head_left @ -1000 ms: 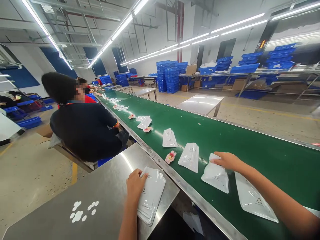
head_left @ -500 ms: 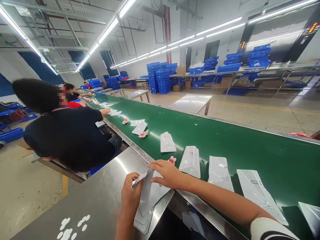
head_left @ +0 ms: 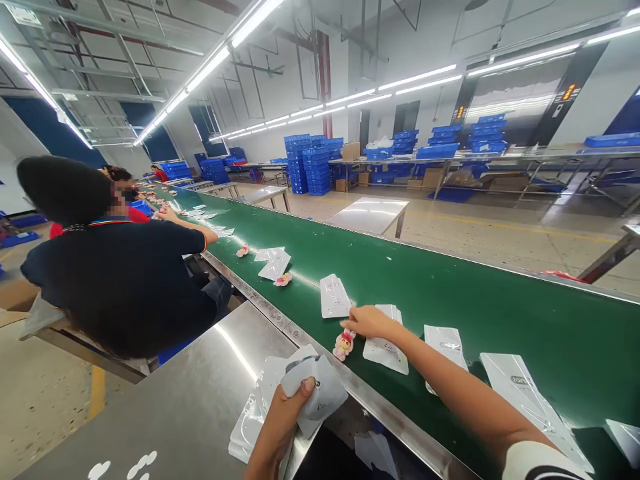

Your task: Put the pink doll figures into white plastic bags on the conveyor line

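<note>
My left hand grips an opened clear plastic bag above a stack of flat bags on the steel table. My right hand reaches over the green conveyor belt, fingers pinched at a small pink doll figure near the belt's near edge. Another clear bag lies just under that hand. More bags rest on the belt to either side.
A person in a dark shirt sits at the left beside the belt, with other workers further along. More bags and figures lie up the belt. Steel tables and stacked blue crates stand beyond.
My right hand left the bag stack and reached out to the pink figure on the belt. My left hand lifted one bag, now puffed open. The view swung slightly left.
</note>
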Available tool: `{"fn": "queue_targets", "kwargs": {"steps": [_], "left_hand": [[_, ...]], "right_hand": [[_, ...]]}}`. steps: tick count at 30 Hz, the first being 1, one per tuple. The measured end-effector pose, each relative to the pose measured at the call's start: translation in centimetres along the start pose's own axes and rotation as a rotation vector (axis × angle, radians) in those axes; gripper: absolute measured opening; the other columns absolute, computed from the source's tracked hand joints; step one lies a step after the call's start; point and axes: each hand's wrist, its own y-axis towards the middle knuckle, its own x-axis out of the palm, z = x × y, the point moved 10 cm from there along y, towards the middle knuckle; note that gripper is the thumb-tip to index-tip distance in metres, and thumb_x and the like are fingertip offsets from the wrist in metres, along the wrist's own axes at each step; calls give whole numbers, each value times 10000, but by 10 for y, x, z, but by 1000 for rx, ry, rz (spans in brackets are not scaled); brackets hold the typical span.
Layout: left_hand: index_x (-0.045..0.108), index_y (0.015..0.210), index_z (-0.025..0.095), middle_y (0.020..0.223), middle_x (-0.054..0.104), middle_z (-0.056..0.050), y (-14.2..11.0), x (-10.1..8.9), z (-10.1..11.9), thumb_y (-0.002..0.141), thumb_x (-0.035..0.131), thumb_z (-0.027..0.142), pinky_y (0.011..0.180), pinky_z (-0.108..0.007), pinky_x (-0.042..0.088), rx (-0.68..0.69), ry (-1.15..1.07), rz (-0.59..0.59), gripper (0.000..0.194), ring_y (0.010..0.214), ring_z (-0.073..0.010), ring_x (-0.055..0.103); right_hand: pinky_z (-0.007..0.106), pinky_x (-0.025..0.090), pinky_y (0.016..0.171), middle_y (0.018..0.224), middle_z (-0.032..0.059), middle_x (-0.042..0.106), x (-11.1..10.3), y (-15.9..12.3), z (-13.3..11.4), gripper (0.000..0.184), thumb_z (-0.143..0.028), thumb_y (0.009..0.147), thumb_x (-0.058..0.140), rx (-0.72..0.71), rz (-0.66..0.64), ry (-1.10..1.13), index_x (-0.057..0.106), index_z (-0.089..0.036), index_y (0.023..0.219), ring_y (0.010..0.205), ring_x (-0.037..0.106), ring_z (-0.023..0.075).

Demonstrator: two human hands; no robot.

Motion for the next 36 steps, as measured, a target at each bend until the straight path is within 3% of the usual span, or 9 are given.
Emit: {"fn": "queue_targets", "kwargs": {"steps": [5, 12, 17, 20, 23, 26, 28, 32, 36], "left_hand": [[649, 712, 96, 584, 615, -46, 4, 14, -17, 521, 748, 508, 576, -274, 431, -9, 56, -93, 464, 572, -173, 552], [618, 659, 125, 592, 577, -2, 1, 14, 7, 550, 740, 432, 535, -224, 367, 111, 272, -13, 348, 567, -132, 484], [655, 875, 128, 793, 662, -39, -6, 36, 15, 604, 724, 324, 670, -252, 426, 134, 276, -163, 341, 743, -190, 557], [644, 943, 129, 865, 663, -54, -10, 52, 14, 626, 717, 338, 714, -271, 433, 145, 287, -261, 387, 805, -211, 563], [641, 902, 126, 846, 665, -60, -8, 51, 13, 638, 696, 395, 690, -273, 437, 136, 265, -167, 381, 789, -215, 575], [644, 901, 144, 829, 676, -46, -10, 54, 22, 667, 662, 365, 678, -269, 441, 202, 279, -98, 322, 773, -209, 586], [658, 870, 151, 775, 682, -30, -12, 62, 31, 686, 633, 304, 645, -260, 440, 253, 351, -135, 241, 732, -199, 588], [612, 1084, 165, 1008, 679, -62, 0, 51, 42, 698, 626, 312, 777, -295, 445, 265, 430, -239, 414, 921, -248, 594], [592, 1114, 175, 1150, 601, -114, 31, -18, 53, 701, 612, 419, 947, -413, 315, 360, 915, 151, 481, 1113, -308, 479]], "right_hand": [[229, 432, 555, 587, -7, 608, 8, -3, -11, 273, -381, 874, 447, -111, -24, 90, 562, -172, 741, 510, 560, 118], [212, 426, 516, 634, -25, 576, -44, -46, -81, 311, -483, 877, 415, -354, 157, 494, 538, -201, 834, 536, 529, 103], [194, 364, 490, 590, -43, 581, -23, -69, -110, 236, -414, 854, 502, -465, -138, 206, 592, -205, 789, 511, 518, 94], [215, 379, 528, 624, -39, 617, -17, -70, -110, 195, -399, 832, 555, -453, -89, 60, 596, -208, 841, 550, 536, 114], [299, 434, 726, 909, 22, 660, -18, -84, -122, 202, -368, 880, 494, -565, 54, -94, 625, -214, 876, 821, 580, 174], [436, 254, 1020, 1333, 2, 446, -9, -110, -138, 289, -355, 914, 423, -774, 40, -173, 676, -236, 841, 1236, 349, 250], [452, 188, 1059, 1376, -8, 394, -2, -116, -138, 299, -379, 901, 442, -819, -41, -143, 692, -234, 823, 1284, 282, 265], [308, 438, 813, 1028, 50, 631, -1, -72, -102, 321, -407, 899, 423, -558, -99, 57, 659, -189, 915, 926, 578, 191], [233, 421, 627, 788, 26, 645, -20, 0, -29, 359, -471, 861, 451, -106, 151, -10, 615, -159, 792, 735, 584, 163]]}}
